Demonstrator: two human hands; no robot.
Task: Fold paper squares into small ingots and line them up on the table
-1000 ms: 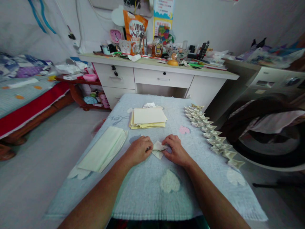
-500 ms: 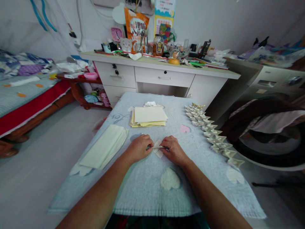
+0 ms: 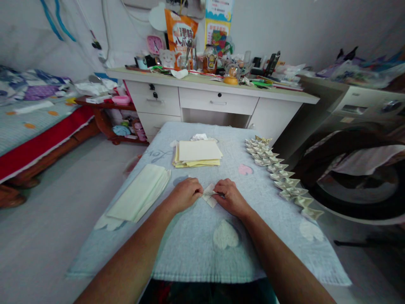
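Between my two hands, low over the cloth-covered table (image 3: 202, 253), is a small piece of folded paper (image 3: 209, 197), pale and roughly diamond-shaped. My left hand (image 3: 187, 193) pinches its left corner, fingers closed. On the opposite side my right hand (image 3: 231, 197) is closed on the right corner, with a thin dark thing (image 3: 219, 194) showing at its fingers that I cannot make out. Just beyond lies a stack of cream and yellow paper sheets (image 3: 199, 152). Left of my left hand rests a pile of pale green folded paper (image 3: 139, 192).
A row of folded paper shapes (image 3: 284, 181) runs along the table's right edge. White crumpled tissue (image 3: 199, 137) sits behind the paper stack. Beyond stands a white desk (image 3: 218, 101) crowded with jars and packets. A washing machine (image 3: 357, 109) is at right, a bed (image 3: 41, 126) at left.
The middle of the small folded paper, raised as a narrow ridge before, now looks flatter and more spread. Both hands have stayed nearly in place, still gripping its sides.
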